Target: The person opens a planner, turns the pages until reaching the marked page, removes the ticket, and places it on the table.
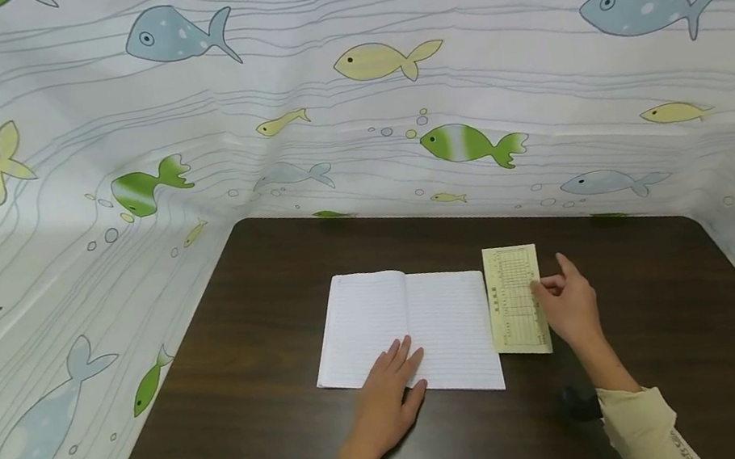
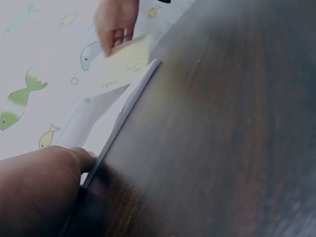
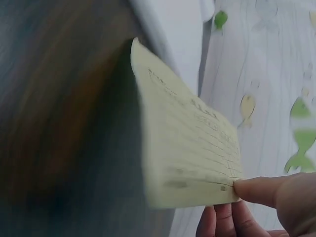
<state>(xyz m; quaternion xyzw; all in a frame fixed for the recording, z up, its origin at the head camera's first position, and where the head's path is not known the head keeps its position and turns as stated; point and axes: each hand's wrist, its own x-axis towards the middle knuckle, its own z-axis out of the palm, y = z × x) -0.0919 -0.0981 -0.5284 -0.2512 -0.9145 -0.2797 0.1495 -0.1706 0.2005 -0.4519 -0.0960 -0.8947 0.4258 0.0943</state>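
Pale yellow printed paper slip lies beside the open white lined notebook, pinched at its edge by the right hand. Its face carries a printed grid. The left hand presses flat, fingers spread, on the notebook.

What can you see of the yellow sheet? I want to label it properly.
The yellow sheet is a pale, thin paper page, taller than wide, printed with a ruled grid and small characters too small to read. It is attached at the right edge of the open notebook and is lifted off the dark table. The right hand pinches its outer edge between thumb and fingers.
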